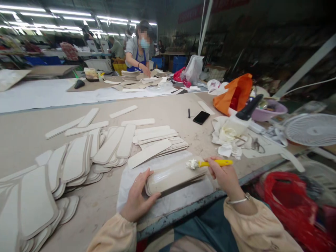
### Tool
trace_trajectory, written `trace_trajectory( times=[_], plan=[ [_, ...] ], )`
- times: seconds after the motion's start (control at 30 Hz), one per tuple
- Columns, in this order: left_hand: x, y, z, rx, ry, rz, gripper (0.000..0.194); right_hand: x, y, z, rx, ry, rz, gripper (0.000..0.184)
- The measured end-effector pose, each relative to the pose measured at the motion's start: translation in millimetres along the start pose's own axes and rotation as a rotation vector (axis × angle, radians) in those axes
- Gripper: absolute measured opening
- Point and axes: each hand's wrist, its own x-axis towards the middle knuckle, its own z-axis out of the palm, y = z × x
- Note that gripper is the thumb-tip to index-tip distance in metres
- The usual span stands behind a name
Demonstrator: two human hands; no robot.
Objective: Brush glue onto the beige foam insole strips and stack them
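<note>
Head view: one yellow brush (203, 163), white-tipped, pinched in my right hand (223, 175); one strip stack (172, 177), on white sheet (183, 200) atop the worktop (98, 210), left end clasped by my left hand (138, 197); step, I judge, coating the top strip; next stroke calls for steady bracing.

There is one yellow-handled brush (203, 163), one black phone (201, 118), one orange bag (227, 98) and one purple basin (273, 110).

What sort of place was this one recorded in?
Probably a factory workshop: strip lights run in rows overhead, flat pale pieces lie in overlapping piles, and an aproned co-worker stands at another table with similar pieces.
</note>
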Motion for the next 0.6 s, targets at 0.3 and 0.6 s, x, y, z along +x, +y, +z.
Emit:
trace_trajectory(
  times=[0.3,0.6],
  plan=[
    [0.5,-2.2,-0.1,0.078,0.002,0.051,0.082,-18.4,-5.1,-7.3,0.079,0.128,-0.076,0.031],
    [0.9,1.9,-2.0,0.061,0.001,0.047,0.093,-52.6,-28.5,81.6,0.330,-0.399,0.002,0.030]
  ],
)
